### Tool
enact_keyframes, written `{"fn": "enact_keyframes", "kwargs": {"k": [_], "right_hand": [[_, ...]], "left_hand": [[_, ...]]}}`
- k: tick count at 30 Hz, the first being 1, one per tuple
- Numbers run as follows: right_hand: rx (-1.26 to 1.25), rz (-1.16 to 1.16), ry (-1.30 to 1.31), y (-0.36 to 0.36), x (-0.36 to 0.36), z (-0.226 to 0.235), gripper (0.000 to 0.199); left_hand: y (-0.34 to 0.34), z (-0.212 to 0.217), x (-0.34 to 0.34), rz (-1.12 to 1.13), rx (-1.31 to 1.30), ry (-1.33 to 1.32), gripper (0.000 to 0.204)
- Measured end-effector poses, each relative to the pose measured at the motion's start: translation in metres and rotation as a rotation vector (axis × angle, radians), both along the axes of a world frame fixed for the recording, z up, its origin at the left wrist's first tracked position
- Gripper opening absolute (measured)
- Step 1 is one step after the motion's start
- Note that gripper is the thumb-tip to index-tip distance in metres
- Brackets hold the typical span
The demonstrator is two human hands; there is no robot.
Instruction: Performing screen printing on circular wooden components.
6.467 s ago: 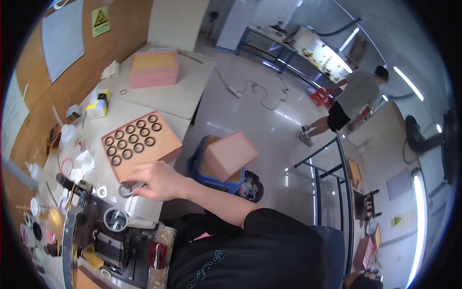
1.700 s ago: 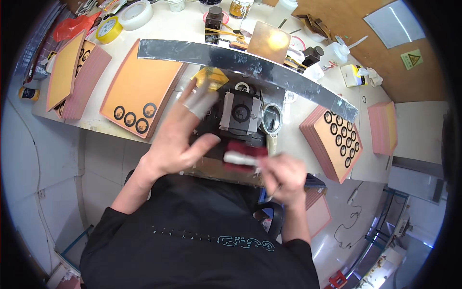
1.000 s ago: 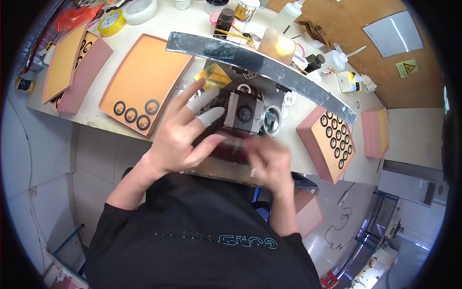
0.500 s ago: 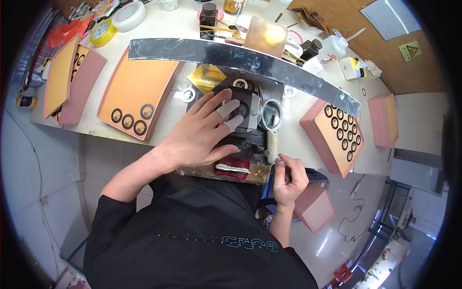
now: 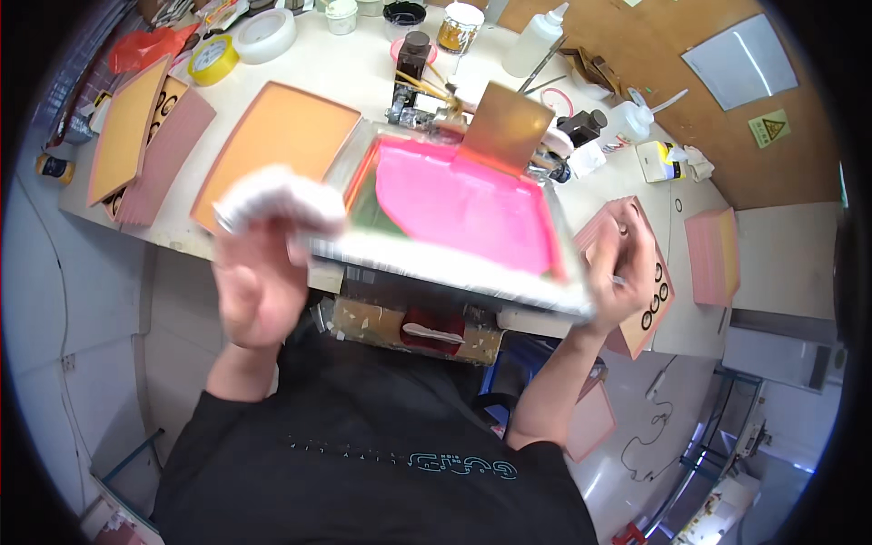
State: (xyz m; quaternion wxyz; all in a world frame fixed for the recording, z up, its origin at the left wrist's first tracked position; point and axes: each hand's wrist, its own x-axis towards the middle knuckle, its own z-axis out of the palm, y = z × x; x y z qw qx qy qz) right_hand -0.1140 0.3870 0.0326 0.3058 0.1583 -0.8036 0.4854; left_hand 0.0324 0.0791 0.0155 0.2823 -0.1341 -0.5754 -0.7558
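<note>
A screen-printing frame (image 5: 454, 274) tilts in front of me, with bright pink ink (image 5: 463, 213) spread over its mesh. Its near edge is smeared by motion. My left hand (image 5: 259, 286) is raised by the frame's near left corner, with a blurred white patch over its fingers; whether that is a cloth or finger covers I cannot tell. At the near right corner is my right hand (image 5: 625, 268), its fingers curled in, with a small glint at them. A copper-coloured plate (image 5: 509, 127) stands upright behind the mesh. The black fixture beneath is mostly hidden.
Left of the frame lies a stack of orange sheets (image 5: 282, 118). A right-hand stack (image 5: 656, 304) carries black rings, partly behind my hand. Ink bottles (image 5: 413, 59), a white squeeze bottle (image 5: 536, 41) and tape rolls (image 5: 213, 59) stand at the back. A red pad (image 5: 432, 330) sits at the table's front.
The frame has come down over the black fixture and hides the magnifier. My left hand has left the fixture and moved left; my right hand has risen to the right.
</note>
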Motion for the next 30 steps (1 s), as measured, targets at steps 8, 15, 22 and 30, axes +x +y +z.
{"fn": "enact_keyframes", "kwargs": {"k": [8,15,22,30], "right_hand": [[0.343,0.516,0.152,-0.050,-0.024,0.007,0.027],[0.606,0.618,0.139,-0.042,-0.010,0.019,0.031],[0.597,0.634,0.075,-0.029,0.039,0.025,0.039],[0.420,0.492,-0.195,-0.057,-0.057,0.078,0.020]], "left_hand": [[0.034,-0.059,0.038,0.052,0.108,-0.238,0.045],[0.037,-0.071,0.036,0.087,0.088,-0.178,0.042],[0.045,-0.065,0.048,0.076,0.364,-0.264,0.039],[0.005,0.054,0.005,0.214,-0.077,0.346,0.035]]}}
